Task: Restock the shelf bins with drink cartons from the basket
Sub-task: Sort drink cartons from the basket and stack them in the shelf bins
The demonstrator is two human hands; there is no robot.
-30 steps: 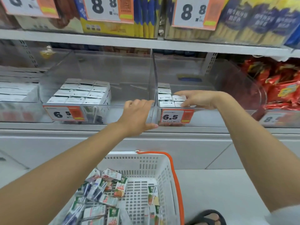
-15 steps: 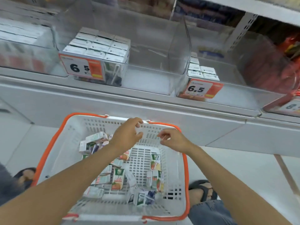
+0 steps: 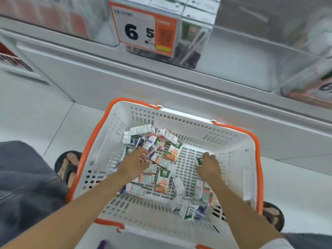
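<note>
A white basket with orange handles (image 3: 239, 146) stands on the floor below me, with several small drink cartons (image 3: 163, 180) lying loose in it. Both my hands are down inside it. My left hand (image 3: 133, 167) is in the pile at the left, its fingers curled round a white and purple carton (image 3: 152, 155). My right hand (image 3: 209, 167) grips a green and white carton (image 3: 199, 161) near the basket's middle right. Above, a clear shelf bin (image 3: 233, 44) with a 6.5 price tag (image 3: 143, 31) holds upright cartons (image 3: 195, 17).
A grey shelf front (image 3: 161, 83) runs across just beyond the basket. My sandalled feet (image 3: 67, 166) flank the basket on the pale tiled floor (image 3: 36, 119). A second tagged bin (image 3: 309, 88) shows at the right edge. The picture is motion-blurred.
Both hands have dropped from the shelf bins, past the basket's far rim, into the basket and closed on cartons. My view has tilted down toward the basket.
</note>
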